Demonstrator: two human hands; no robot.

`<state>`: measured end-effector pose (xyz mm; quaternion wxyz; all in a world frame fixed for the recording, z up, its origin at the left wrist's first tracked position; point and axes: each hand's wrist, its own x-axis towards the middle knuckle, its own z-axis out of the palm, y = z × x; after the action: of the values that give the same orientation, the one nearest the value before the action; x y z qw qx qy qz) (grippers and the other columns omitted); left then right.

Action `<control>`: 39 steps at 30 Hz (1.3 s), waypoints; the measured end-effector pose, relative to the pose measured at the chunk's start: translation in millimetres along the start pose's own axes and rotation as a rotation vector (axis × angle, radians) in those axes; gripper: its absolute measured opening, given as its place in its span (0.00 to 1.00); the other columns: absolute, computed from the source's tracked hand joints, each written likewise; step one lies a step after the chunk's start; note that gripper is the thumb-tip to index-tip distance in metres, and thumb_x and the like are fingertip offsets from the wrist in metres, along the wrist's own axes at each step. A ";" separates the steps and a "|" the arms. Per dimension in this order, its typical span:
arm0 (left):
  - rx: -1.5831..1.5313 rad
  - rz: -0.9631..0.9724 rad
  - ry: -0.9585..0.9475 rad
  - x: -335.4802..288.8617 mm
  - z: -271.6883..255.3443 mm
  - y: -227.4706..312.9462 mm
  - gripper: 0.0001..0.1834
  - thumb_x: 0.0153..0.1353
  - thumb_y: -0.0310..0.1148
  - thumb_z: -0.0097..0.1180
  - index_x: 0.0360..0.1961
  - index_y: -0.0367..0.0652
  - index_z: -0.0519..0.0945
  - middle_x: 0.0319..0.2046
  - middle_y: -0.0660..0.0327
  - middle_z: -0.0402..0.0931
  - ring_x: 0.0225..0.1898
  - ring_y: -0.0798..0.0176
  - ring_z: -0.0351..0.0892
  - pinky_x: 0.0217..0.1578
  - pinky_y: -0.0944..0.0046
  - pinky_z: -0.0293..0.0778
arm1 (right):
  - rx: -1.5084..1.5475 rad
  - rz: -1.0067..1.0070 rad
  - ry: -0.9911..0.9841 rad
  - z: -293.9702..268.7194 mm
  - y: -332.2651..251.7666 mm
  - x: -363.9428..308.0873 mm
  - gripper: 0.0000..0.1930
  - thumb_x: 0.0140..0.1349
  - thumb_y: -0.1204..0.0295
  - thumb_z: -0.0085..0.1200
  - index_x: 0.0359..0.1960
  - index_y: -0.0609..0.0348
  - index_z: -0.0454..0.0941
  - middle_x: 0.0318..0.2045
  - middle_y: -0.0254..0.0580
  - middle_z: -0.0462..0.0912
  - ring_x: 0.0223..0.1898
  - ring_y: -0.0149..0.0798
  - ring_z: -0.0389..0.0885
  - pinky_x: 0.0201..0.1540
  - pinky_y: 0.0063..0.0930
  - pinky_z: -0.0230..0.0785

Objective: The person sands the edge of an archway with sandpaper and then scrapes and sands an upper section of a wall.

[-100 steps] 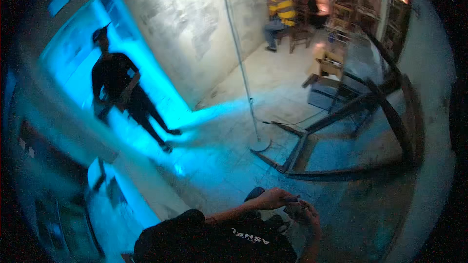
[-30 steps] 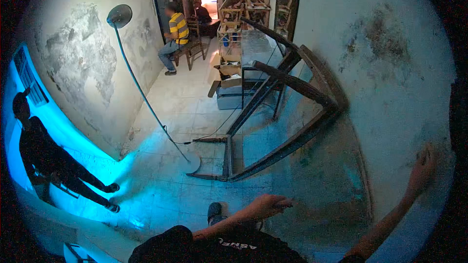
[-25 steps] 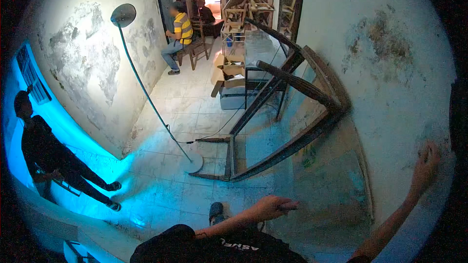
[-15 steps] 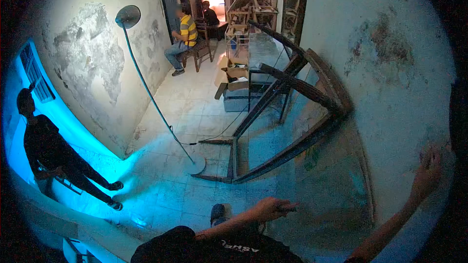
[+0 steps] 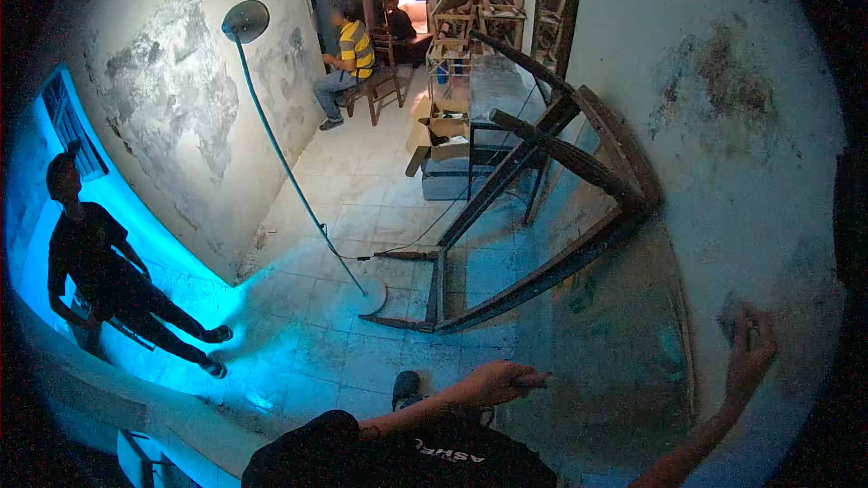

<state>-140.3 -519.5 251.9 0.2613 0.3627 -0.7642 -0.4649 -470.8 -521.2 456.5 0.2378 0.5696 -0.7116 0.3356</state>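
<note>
My left hand (image 5: 497, 383), low in the centre, is closed around a small dark, narrow object (image 5: 533, 380) whose tip sticks out to the right; its kind is too dim to make out. At the lower right my right hand (image 5: 752, 348) is raised in front of the pale wall (image 5: 723, 217), its fingers bent and drawn together. Whatever those fingers hold, if anything, is too dark to tell. A dark patch, perhaps a shadow, shows on the wall beside the fingertips. Nearest to both hands stands a dark wooden frame with legs (image 5: 542, 294), tipped on its side against the wall.
A floor lamp (image 5: 280, 154) stands left of centre, its cable running toward the frame. One person in black (image 5: 99, 253) stands at the left; another in a striped shirt (image 5: 353, 54) sits further back. Cardboard boxes (image 5: 438, 131) and a table (image 5: 497, 90) line the right side.
My right hand has moved left and down along the wall. My left hand stays close to where it was, still closed. The person at the left has shifted their arms.
</note>
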 end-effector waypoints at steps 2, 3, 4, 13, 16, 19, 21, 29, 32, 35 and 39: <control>0.007 -0.004 0.014 -2.0 -0.7 -3.6 0.13 0.59 0.38 0.47 0.42 0.47 0.75 0.28 0.55 0.76 0.30 0.55 0.77 0.30 0.58 0.70 | 0.382 0.012 -0.244 -10.2 -36.2 -11.8 0.08 0.56 0.74 0.48 0.35 0.62 0.77 0.37 0.44 0.76 0.38 0.40 0.75 0.45 0.35 0.68; 0.013 0.002 0.020 -3.2 -0.9 -4.0 0.12 0.58 0.37 0.47 0.42 0.47 0.75 0.27 0.55 0.76 0.29 0.55 0.77 0.30 0.58 0.69 | 0.476 0.088 -0.382 -9.7 -46.7 -19.2 0.09 0.54 0.74 0.49 0.35 0.62 0.76 0.37 0.44 0.76 0.37 0.39 0.75 0.43 0.34 0.68; 0.013 0.001 0.023 -3.5 0.1 -8.7 0.12 0.58 0.37 0.47 0.42 0.47 0.75 0.27 0.55 0.76 0.29 0.55 0.77 0.30 0.58 0.69 | 0.570 0.165 -0.521 -5.9 -50.3 -24.6 0.10 0.52 0.74 0.51 0.36 0.63 0.76 0.36 0.44 0.76 0.37 0.39 0.76 0.42 0.33 0.69; -0.073 -0.018 0.096 -0.9 5.1 -4.0 0.15 0.54 0.35 0.52 0.43 0.45 0.74 0.28 0.53 0.76 0.29 0.53 0.76 0.29 0.58 0.69 | 0.538 0.169 -0.859 55.6 -70.4 -97.2 0.12 0.46 0.73 0.58 0.36 0.60 0.78 0.31 0.43 0.79 0.34 0.37 0.77 0.38 0.30 0.71; -0.244 0.043 0.259 1.8 6.4 1.6 0.17 0.54 0.36 0.53 0.44 0.42 0.73 0.30 0.54 0.77 0.30 0.54 0.77 0.31 0.60 0.70 | 0.792 0.045 -1.084 84.0 -77.1 -122.7 0.13 0.46 0.71 0.58 0.36 0.58 0.79 0.30 0.43 0.79 0.32 0.35 0.77 0.37 0.28 0.70; -0.103 -0.001 0.192 -1.3 -5.9 7.5 0.18 0.55 0.37 0.53 0.45 0.40 0.73 0.34 0.54 0.77 0.33 0.57 0.78 0.35 0.61 0.71 | 0.921 0.110 -1.162 100.6 -88.0 -141.3 0.11 0.47 0.71 0.58 0.35 0.58 0.80 0.28 0.42 0.79 0.30 0.33 0.77 0.35 0.26 0.69; -0.064 -0.125 0.175 -3.4 -7.0 -1.1 0.18 0.54 0.36 0.53 0.45 0.40 0.73 0.36 0.56 0.77 0.36 0.59 0.77 0.38 0.62 0.70 | 0.910 -0.007 -1.151 105.2 -95.1 -141.9 0.10 0.47 0.71 0.58 0.34 0.58 0.80 0.27 0.41 0.80 0.30 0.33 0.77 0.33 0.25 0.69; -0.104 -0.064 0.415 -22.4 -21.0 -1.5 0.18 0.53 0.36 0.56 0.45 0.43 0.73 0.35 0.57 0.77 0.36 0.60 0.76 0.39 0.62 0.70 | 1.160 0.218 -1.158 108.1 -120.1 -135.2 0.10 0.47 0.70 0.59 0.32 0.62 0.79 0.29 0.41 0.80 0.29 0.32 0.77 0.34 0.25 0.70; -0.125 -0.157 0.401 -34.8 -25.6 0.2 0.16 0.52 0.35 0.57 0.42 0.42 0.75 0.36 0.57 0.77 0.38 0.62 0.76 0.41 0.63 0.70 | 1.170 0.187 -1.220 127.0 -125.6 -138.6 0.11 0.48 0.70 0.59 0.32 0.63 0.79 0.29 0.41 0.79 0.30 0.33 0.77 0.35 0.26 0.70; -0.148 -0.147 0.467 -41.5 -20.3 -14.4 0.19 0.51 0.36 0.58 0.44 0.42 0.74 0.37 0.57 0.76 0.39 0.62 0.75 0.41 0.62 0.69 | 1.204 0.151 -1.296 143.7 -124.6 -148.2 0.12 0.50 0.69 0.58 0.34 0.64 0.77 0.30 0.42 0.79 0.31 0.35 0.77 0.36 0.28 0.71; -0.187 0.007 0.487 -50.2 -28.6 -15.8 0.28 0.48 0.40 0.60 0.52 0.46 0.69 0.40 0.56 0.75 0.41 0.59 0.74 0.41 0.60 0.69 | 1.306 0.248 -1.400 168.0 -135.6 -152.6 0.14 0.52 0.68 0.56 0.37 0.65 0.75 0.32 0.43 0.78 0.33 0.35 0.77 0.37 0.30 0.71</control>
<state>-84.2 -499.2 246.9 0.4716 0.4354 -0.6338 -0.4316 -295.5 -564.7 263.5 -0.6413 0.5813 -0.4204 0.2723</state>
